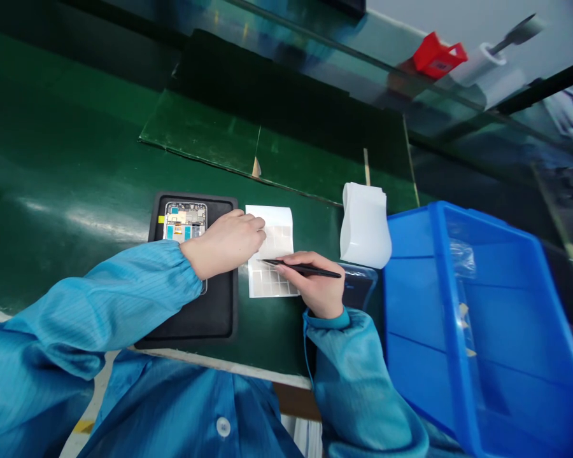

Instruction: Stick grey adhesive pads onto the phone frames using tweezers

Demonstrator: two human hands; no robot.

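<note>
A white sticker sheet (277, 236), printed with a grid of small squares, lies flat on the green table (76, 159). The left hand (229, 242) comes onto the sheet from its left, fingers bent and held together, their tips pressing down on its upper left part and gripping nothing. The right hand (318, 289) rests at the sheet's lower right corner, fingers clamped on black tweezers (303, 269) (whether the tips have picked anything up is too small to tell), which lie nearly level with their point over the middle of the sheet. Just left of the sheet sits a black tray (214, 315) bearing an opened phone (186, 219), partly under the left wrist. To the sheet's right stands a curled stack of white liners (365, 226), and beyond that a blue bin (487, 305)
</note>
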